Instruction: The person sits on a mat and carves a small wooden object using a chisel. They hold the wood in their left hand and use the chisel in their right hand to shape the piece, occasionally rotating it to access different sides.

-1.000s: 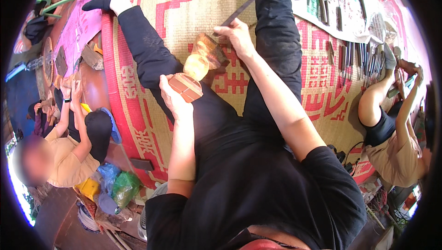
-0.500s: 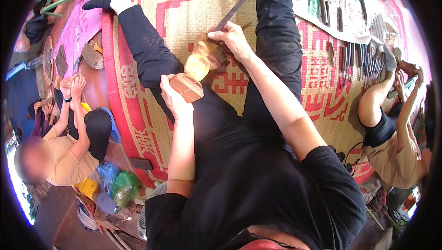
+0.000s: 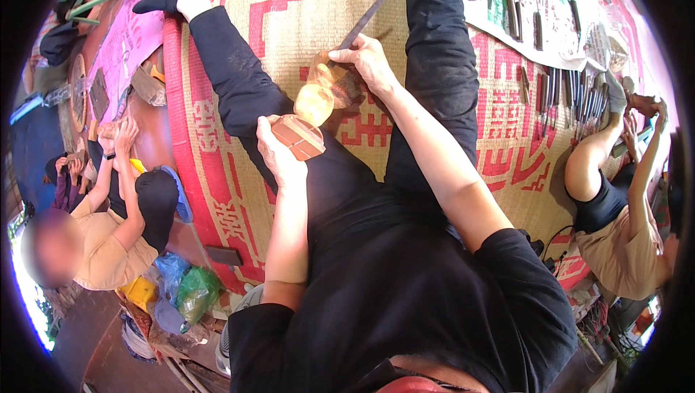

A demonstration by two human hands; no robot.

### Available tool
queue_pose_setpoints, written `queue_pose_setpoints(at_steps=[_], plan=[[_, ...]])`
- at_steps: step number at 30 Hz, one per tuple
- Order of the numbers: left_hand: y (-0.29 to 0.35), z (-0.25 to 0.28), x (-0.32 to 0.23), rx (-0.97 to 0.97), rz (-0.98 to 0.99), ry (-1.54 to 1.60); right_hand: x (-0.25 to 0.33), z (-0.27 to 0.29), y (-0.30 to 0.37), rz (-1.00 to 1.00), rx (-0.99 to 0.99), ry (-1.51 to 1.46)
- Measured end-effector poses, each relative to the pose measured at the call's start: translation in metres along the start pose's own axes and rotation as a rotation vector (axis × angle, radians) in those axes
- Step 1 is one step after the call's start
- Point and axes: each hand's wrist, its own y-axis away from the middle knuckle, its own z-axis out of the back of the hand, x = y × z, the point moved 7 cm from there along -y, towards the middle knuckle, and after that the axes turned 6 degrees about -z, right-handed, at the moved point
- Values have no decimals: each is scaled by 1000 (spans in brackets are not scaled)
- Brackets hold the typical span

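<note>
My left hand (image 3: 277, 153) is closed around a brown wooden block (image 3: 298, 137) with a flat face crossed by pale lines. Just beyond it is a rounded, yellow-brown wood carving (image 3: 315, 103), brightly lit, over the mat between my legs. Whether block and carving are one piece, I cannot tell. My right hand (image 3: 368, 64) grips a slim dark chisel (image 3: 365, 19), its bright metal end pointing up and away from me. The lower part of the chisel is hidden by my fingers, which are beside the carving's far end.
I sit on a red and straw-coloured mat (image 3: 499, 114). Many dark-handled tools (image 3: 554, 89) lie at the right, some on a white sheet (image 3: 492, 13). One person (image 3: 108, 237) sits at left, another (image 3: 615, 226) at right. A dark flat block (image 3: 224, 256) and plastic bags (image 3: 197, 295) lie at lower left.
The whole view has shifted slightly. Both hands keep their grips, with the block and the chisel held almost as before.
</note>
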Motion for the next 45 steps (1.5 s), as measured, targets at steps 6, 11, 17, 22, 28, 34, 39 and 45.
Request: queue_pose_setpoints(at_steps=[6, 11, 17, 22, 28, 34, 39, 45], plan=[[0, 0, -2, 1, 10, -13, 1, 39, -10, 22, -200, -82], [-1, 0, 2, 38, 0, 1, 2, 6, -1, 1, 35, 134], [1, -3, -1, 47, -29, -23, 1, 27, -13, 0, -128, 16], [1, 1, 1, 46, -1, -4, 15, 10, -2, 50, -32, 90], [1, 0, 1, 55, -35, -20, 6, 8, -4, 21, -44, 81], [0, 2, 3, 70, -9, -11, 12, 24, -9, 64, -114, 18], [0, -1, 3, 85, -14, -6, 4, 1, 0, -5, 54, 120], [-4, -2, 2, 129, -11, -47, 2, 12, -7, -6, -100, 22]])
